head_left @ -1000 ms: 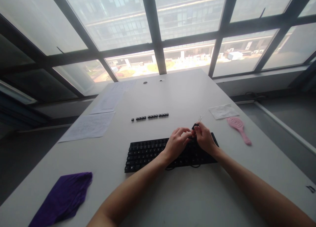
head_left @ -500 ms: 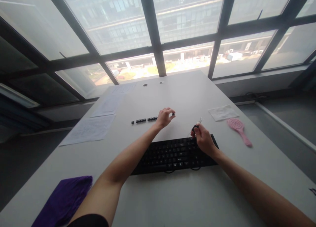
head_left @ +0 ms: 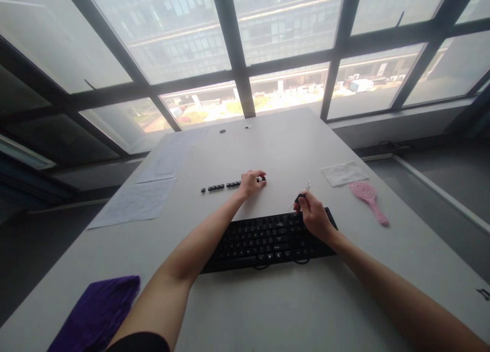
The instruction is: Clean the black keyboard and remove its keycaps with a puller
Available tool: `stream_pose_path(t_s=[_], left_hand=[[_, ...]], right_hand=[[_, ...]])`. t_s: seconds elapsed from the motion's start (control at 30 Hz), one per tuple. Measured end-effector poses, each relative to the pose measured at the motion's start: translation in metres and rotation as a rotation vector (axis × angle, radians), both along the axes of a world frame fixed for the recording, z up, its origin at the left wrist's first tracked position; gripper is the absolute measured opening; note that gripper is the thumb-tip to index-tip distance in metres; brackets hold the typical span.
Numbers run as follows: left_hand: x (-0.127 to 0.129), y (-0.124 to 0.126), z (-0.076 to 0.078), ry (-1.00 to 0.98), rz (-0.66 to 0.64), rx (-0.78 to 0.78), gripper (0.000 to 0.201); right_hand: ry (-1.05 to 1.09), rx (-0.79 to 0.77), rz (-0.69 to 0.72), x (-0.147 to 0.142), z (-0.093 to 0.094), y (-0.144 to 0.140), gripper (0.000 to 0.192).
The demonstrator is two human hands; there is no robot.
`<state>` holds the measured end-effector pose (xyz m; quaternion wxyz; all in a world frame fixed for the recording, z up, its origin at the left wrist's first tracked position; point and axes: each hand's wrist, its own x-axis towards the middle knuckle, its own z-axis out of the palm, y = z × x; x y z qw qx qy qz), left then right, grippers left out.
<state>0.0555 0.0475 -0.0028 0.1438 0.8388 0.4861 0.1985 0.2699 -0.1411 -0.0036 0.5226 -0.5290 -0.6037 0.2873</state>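
Observation:
A black keyboard [head_left: 268, 240] lies on the white table [head_left: 275, 301] in front of me. My left hand [head_left: 250, 182] reaches past it and rests on the right end of a row of loose black keycaps [head_left: 220, 186], with a keycap [head_left: 261, 179] at its fingertips. My right hand [head_left: 312, 214] hovers over the keyboard's far right corner and pinches a small wire keycap puller [head_left: 302, 195] with a black grip.
A pink hairbrush [head_left: 368, 199] and a white wipe [head_left: 343, 172] lie to the right. Paper sheets [head_left: 133, 201] lie at the left, a purple cloth [head_left: 97, 311] at the near left corner. Large windows stand behind the table's far edge.
My left hand left the keyboard's right corner, carried a keycap to the row's right end and lowered it onto the table. The right hand stayed put with the puller.

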Motion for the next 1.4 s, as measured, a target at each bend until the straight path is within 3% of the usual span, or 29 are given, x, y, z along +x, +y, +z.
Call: stream_pose_path(t_s=[0.4, 0.73, 0.93, 1.07, 1.2, 1.3, 1.4], left_hand=[[-0.001, 0.0, 0.001, 0.001, 0.044, -0.035, 0.03], [0.0, -0.001, 0.0, 0.014, 0.062, -0.031, 0.029], [-0.002, -0.006, 0.014, 0.025, 0.032, 0.006, 0.031], [0.003, -0.032, 0.035, 0.007, 0.032, 0.089, 0.028], [0.015, -0.085, 0.051, -0.008, -0.061, 0.152, 0.023], [0.028, -0.123, 0.052, -0.029, -0.132, 0.082, 0.024], [0.043, -0.142, 0.043, -0.088, -0.15, -0.026, 0.035]], right_hand=[[0.032, 0.02, -0.01, 0.0, 0.001, 0.001, 0.028], [0.078, 0.069, -0.114, 0.0, 0.003, 0.0, 0.029], [0.129, 0.076, -0.119, 0.002, 0.0, 0.001, 0.031], [0.055, 0.059, -0.061, 0.006, 0.001, -0.001, 0.025], [-0.11, 0.108, 0.032, 0.008, 0.004, -0.002, 0.02], [-0.199, 0.142, 0.099, 0.006, 0.008, -0.002, 0.018], [-0.267, 0.132, 0.168, 0.005, 0.01, -0.004, 0.019]])
